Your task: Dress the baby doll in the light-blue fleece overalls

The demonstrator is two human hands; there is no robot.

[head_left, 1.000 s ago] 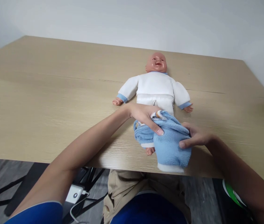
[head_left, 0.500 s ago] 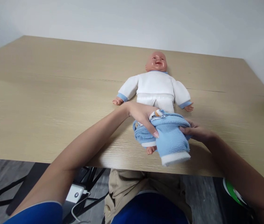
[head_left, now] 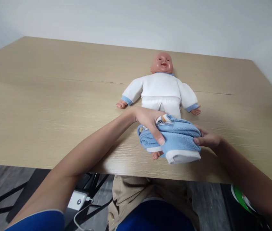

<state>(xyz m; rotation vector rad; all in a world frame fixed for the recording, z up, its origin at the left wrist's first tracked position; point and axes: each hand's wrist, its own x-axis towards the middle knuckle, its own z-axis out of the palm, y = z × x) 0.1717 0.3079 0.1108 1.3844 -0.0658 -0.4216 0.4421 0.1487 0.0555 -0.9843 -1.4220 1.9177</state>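
Observation:
A baby doll (head_left: 161, 85) in a white top with blue cuffs lies on its back, head toward the far side. Light blue fleece trousers (head_left: 181, 141) with white cuffs are bunched around its lower legs. One doll foot (head_left: 157, 155) pokes out of the left cuff; the other foot is hidden in the right leg of the trousers. My left hand (head_left: 151, 123) grips the bunched cloth, its thumb on the front and the other fingers behind. At the right side, my right hand (head_left: 205, 138) pinches the gathered trouser leg between thumb and fingers.
The doll lies on a wide light wooden table (head_left: 54, 106), near its front edge. A white wall (head_left: 136, 22) stands behind. Below the edge, a white power bank (head_left: 77, 199) with a cable sits at the left, and a green and white object (head_left: 241, 199) at the right.
The right trouser leg has been gathered up shorter, with its white cuff now higher and folds stacked above it. My right hand has shifted slightly right; my left hand has barely moved.

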